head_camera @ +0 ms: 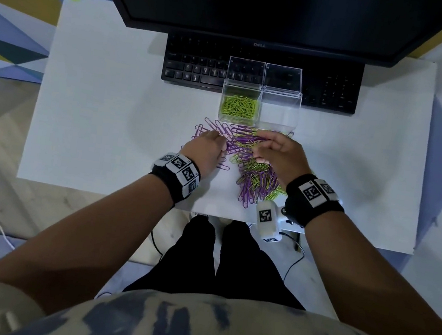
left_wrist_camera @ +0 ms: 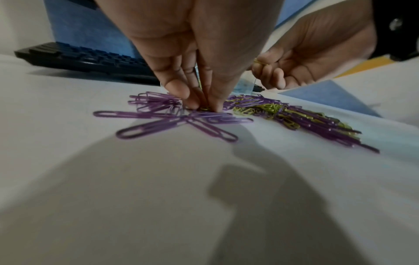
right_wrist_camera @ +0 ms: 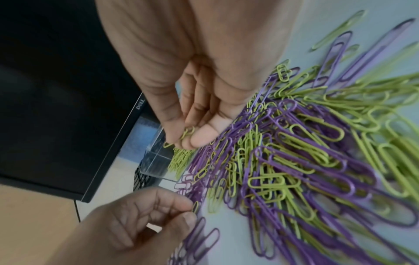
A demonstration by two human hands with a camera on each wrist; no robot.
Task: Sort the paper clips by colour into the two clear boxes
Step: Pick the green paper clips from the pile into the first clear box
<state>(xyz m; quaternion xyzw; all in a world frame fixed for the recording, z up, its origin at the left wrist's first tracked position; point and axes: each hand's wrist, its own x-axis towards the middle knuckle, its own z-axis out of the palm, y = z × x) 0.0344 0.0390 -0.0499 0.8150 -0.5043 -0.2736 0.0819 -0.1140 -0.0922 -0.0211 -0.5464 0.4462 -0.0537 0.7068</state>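
green wire paper clips [right_wrist_camera: 188, 134] pinched in my right hand [head_camera: 281, 153]; my left hand [head_camera: 207, 148] pinches another; next, drop them into the left clear plastic box [head_camera: 239, 104].

Glossy coated paper clips [head_camera: 253, 169] on a matt white counter [head_camera: 102, 111]; clear shiny plastic boxes [head_camera: 278, 113]; matt black keyboard [head_camera: 194, 67].

Left grip [head_camera: 208, 148] lowered, fingertips [left_wrist_camera: 215, 105] bunched, pinching. Right grip [head_camera: 278, 154] raised alongside, thumb and fingers [right_wrist_camera: 179, 125] curled, pinching.
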